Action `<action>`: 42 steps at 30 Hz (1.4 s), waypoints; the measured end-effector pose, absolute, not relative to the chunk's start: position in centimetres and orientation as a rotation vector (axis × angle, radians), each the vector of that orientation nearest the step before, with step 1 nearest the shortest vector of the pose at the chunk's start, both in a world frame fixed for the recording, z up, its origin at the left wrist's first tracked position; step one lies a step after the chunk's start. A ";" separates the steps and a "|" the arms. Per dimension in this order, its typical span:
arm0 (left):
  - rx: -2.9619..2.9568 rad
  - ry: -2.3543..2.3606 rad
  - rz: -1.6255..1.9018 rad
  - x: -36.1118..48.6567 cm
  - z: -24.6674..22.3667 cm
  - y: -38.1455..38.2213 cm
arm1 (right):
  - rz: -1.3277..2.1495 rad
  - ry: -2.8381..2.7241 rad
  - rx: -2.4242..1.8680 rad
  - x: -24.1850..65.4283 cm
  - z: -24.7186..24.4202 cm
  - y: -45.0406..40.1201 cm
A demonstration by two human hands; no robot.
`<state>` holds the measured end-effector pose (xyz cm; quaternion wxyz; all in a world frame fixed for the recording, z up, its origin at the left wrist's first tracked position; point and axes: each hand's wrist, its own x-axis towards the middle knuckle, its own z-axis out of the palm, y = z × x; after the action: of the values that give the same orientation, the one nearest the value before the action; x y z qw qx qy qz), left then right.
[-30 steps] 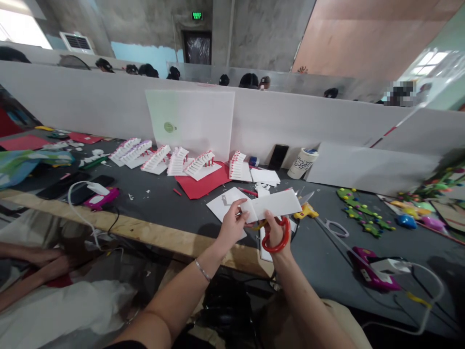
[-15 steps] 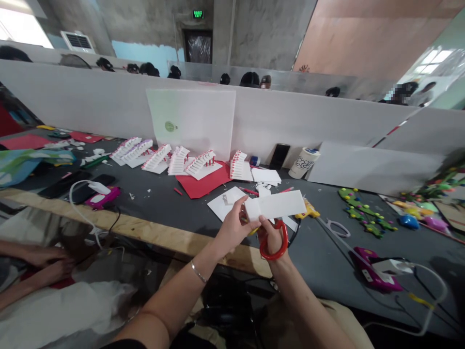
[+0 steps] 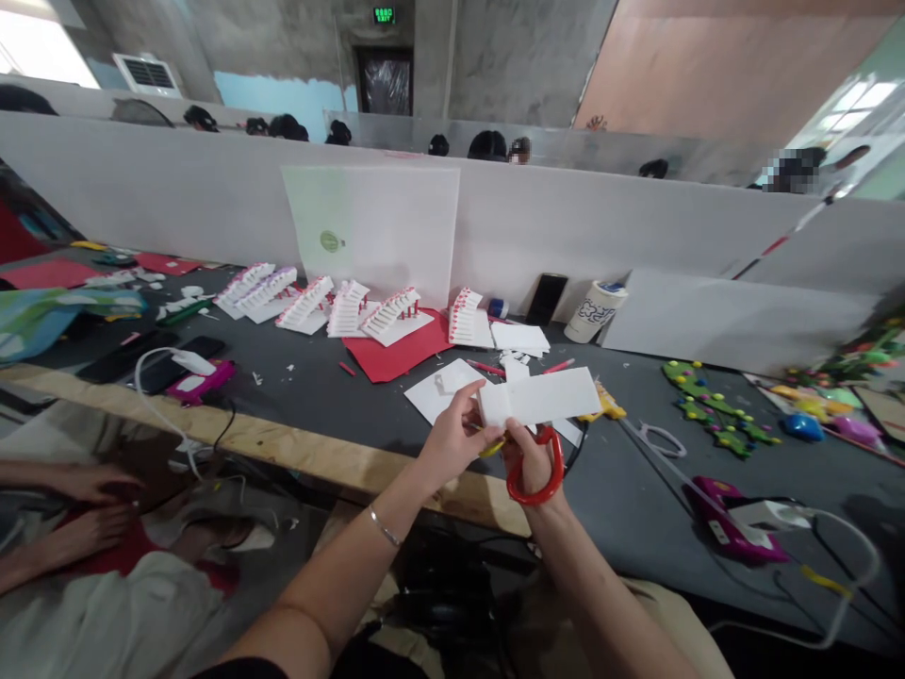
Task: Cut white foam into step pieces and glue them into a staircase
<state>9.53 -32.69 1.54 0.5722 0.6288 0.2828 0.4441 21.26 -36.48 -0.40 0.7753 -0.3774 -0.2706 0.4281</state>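
Above the front of the table, my left hand [image 3: 458,432] pinches the left end of a white card strip [image 3: 555,394], thumb below and fingers behind. A smaller white piece [image 3: 495,404] lies against that end. My right hand [image 3: 532,460] is closed round red-handled scissors [image 3: 552,476], its thumb also pressing the strip's lower edge. The scissor blades are mostly hidden by my hands. Just beneath lies a white sheet [image 3: 428,389] on the table. Behind it stand small white stair-like models [image 3: 463,319] with red-tipped steps, one of them near a stack of white cards [image 3: 519,338].
A yellow glue gun [image 3: 606,404] lies right of the strip. Farther right are a cord, a magenta power strip [image 3: 728,519] and a green felt piece [image 3: 714,405]. A patterned cup [image 3: 594,313] and a phone [image 3: 547,299] stand at the back. Another person's hands [image 3: 91,509] rest at left.
My hands keep nearly the same hold on the strip and scissors. The view has shifted slightly. The person's hands and clothing at the left have moved a little.
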 end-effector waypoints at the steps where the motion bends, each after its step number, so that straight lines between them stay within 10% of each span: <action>1: 1.446 0.663 1.049 9.5 1.5 -32.7 | 0.933 -0.596 -0.803 21.3 -0.4 -36.4; 42: 1.032 0.746 1.006 9.0 2.5 -32.4 | 0.945 -0.685 -0.961 22.9 -0.6 -36.5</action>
<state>9.02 -32.43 2.46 0.6886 0.4613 0.3333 0.4494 22.95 -36.45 -0.63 0.7276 -0.4360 -0.3107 0.4290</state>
